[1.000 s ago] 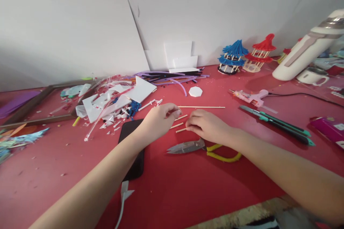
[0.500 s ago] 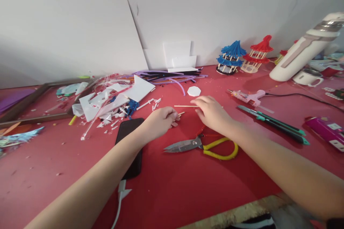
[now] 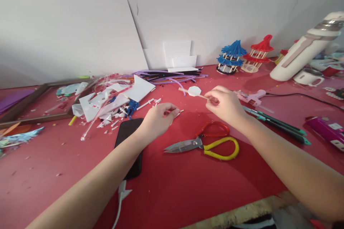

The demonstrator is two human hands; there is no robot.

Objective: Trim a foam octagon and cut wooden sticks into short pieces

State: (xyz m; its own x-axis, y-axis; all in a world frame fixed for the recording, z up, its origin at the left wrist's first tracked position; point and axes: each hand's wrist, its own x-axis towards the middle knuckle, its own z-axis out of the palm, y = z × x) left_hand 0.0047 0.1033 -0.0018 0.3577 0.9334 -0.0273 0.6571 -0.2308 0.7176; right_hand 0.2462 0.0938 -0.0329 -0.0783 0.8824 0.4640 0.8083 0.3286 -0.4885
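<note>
My right hand (image 3: 225, 104) is raised a little above the red table (image 3: 172, 182), fingers pinched on a long thin wooden stick (image 3: 192, 93) that points up and to the left. My left hand (image 3: 158, 118) rests closed on the table, pinching short wooden stick pieces (image 3: 179, 112) that poke out past its fingertips. Scissors with one yellow and one red loop (image 3: 204, 144) lie just in front of both hands. A white octagon piece (image 3: 194, 91) lies behind the long stick.
A black phone (image 3: 129, 143) lies under my left forearm. White scraps and straws (image 3: 113, 100) pile at the left. A pink glue gun (image 3: 249, 96), green-tipped tools (image 3: 279, 127), blue (image 3: 231, 57) and red (image 3: 258, 54) pagoda models, a white bottle (image 3: 303, 53) and mug (image 3: 309, 77) stand right.
My right hand left the short sticks by the scissors, reached back to the long stick and lifted it off the table. My left hand gathered the short pieces and stayed put.
</note>
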